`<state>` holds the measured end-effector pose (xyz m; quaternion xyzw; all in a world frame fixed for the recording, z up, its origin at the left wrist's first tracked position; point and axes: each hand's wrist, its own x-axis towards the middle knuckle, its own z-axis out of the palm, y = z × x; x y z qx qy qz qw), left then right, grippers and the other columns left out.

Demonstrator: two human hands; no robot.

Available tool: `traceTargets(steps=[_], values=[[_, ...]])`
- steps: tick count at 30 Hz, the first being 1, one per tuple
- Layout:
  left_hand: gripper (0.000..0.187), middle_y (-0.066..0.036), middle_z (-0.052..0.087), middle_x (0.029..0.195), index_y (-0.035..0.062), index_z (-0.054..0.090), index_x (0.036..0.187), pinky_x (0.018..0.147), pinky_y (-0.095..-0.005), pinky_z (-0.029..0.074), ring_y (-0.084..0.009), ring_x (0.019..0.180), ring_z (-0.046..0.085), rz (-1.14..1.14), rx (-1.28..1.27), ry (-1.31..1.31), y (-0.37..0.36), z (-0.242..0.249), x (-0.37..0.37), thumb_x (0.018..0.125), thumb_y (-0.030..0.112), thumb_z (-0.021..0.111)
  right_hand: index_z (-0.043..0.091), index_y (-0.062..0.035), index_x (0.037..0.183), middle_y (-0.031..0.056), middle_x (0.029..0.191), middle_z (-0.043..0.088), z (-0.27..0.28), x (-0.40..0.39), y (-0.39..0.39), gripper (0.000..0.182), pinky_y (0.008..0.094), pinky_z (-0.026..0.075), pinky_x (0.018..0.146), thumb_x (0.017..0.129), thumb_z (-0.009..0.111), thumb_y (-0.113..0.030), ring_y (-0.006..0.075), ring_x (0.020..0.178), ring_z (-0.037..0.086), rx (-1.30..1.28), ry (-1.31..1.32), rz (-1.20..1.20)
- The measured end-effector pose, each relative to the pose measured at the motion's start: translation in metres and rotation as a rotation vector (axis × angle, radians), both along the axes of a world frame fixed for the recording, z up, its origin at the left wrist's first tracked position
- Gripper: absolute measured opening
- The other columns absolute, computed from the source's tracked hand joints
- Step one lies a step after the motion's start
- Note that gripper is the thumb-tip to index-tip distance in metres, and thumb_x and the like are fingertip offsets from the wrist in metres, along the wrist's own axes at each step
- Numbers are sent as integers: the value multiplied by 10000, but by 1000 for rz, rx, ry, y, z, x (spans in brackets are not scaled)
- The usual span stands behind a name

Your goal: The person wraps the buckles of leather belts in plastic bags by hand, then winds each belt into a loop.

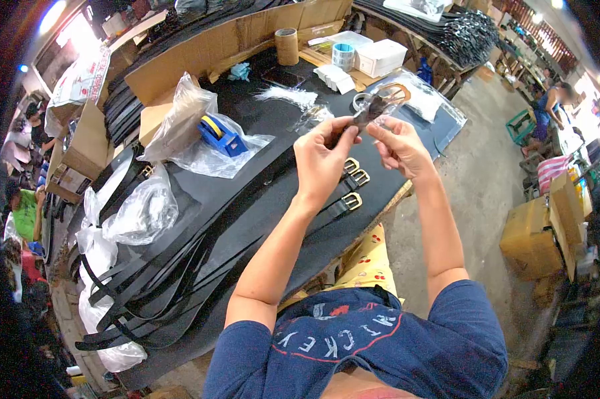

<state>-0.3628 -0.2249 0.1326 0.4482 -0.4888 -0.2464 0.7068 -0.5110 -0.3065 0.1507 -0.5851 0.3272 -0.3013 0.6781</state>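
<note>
My left hand (325,158) is raised over the table, thumb and fingers pinched on a black belt (371,112) whose end points up and away from me. Close beside it, my right hand (401,147) has its thumb and fingertips pressed together near the belt's end; what they hold is too small to make out. Below my hands, several black belts with gold-coloured buckles (352,201) lie side by side on the black tabletop (273,249). Their long straps (173,292) run to the left and curl at the near left end.
A blue tape dispenser (223,136) sits on clear plastic. Behind stand a cardboard tube (286,46), a roll of labels (343,57) and a white box (381,58). Brown tape (398,92) lies beyond my hands. An open carton (532,233) stands on the floor at right; other people work farther off.
</note>
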Motion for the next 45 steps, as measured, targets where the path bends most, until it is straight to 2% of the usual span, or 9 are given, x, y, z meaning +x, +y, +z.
traceTargets(steps=[3, 6, 12, 23, 26, 36, 39, 42, 45], values=[[179, -83, 669, 821, -63, 630, 986, 666, -213, 502, -108, 727, 634, -55, 20, 96, -3, 3, 10, 843, 44, 621, 585, 3, 1010, 4, 631, 540, -1, -3, 11, 380, 174, 258, 310, 774, 738, -252, 24, 358, 390, 0, -180, -29], [190, -85, 671, 830, -66, 628, 992, 671, -213, 501, -107, 726, 634, -41, 27, 89, -4, 6, 13, 842, 50, 623, 583, 6, 1020, -11, 626, 538, -4, -1, 21, 374, 167, 255, 316, 775, 738, -230, 9, 368, 386, -204, -32, -180], [172, -73, 668, 827, -63, 636, 977, 658, -205, 495, -101, 722, 633, -25, 27, 69, -3, 8, 9, 836, 33, 621, 614, 18, 919, -31, 577, 533, -1, 11, 35, 274, 158, 248, 332, 791, 721, -199, -3, 383, 385, -201, -75, -291], [172, -90, 660, 837, -73, 631, 972, 653, -228, 535, -151, 722, 657, -238, 83, 185, 5, 18, 14, 831, 26, 627, 601, -32, 888, -45, 667, 543, -1, 2, 20, 70, 178, 299, 378, 869, 607, -99, 6, 454, 425, -550, 43, -196], [187, -100, 660, 855, -68, 629, 986, 651, -229, 539, -154, 728, 657, -349, 109, 223, 9, 23, 16, 827, 31, 637, 575, -38, 959, -24, 701, 551, 4, -1, 19, 92, 182, 333, 375, 882, 582, -89, 24, 466, 457, -369, 27, -79], [305, -69, 623, 823, -12, 536, 1044, 678, -254, 533, -161, 718, 637, -495, 153, 337, 7, 17, 17, 775, 0, 680, 528, -16, 1073, 20, 763, 567, -11, 0, 17, 174, 192, 408, 359, 906, 520, -65, 60, 458, 506, -428, -200, 50], [304, -65, 607, 815, 25, 483, 978, 679, -273, 547, -165, 725, 637, -519, 149, 374, 9, 17, 10, 757, -42, 682, 542, -24, 1086, -1, 787, 562, -10, 0, 20, 207, 182, 432, 439, 888, 562, -84, 57, 540, 529, -380, -192, 50], [318, -77, 605, 817, 38, 436, 932, 672, -304, 568, -184, 766, 646, -547, 142, 335, 11, 11, -4, 752, -59, 679, 561, -44, 1106, -51, 838, 550, -17, 2, 17, 354, 179, 430, 649, 834, 668, -243, 40, 764, 511, -260, -259, -5], [316, -85, 607, 822, 29, 455, 969, 679, -291, 559, -180, 770, 647, -518, 168, 361, 10, 8, -10, 757, -59, 672, 568, -54, 1101, -49, 856, 545, -28, 7, 12, 383, 187, 435, 653, 835, 662, -313, 41, 764, 510, -226, -361, 36]])
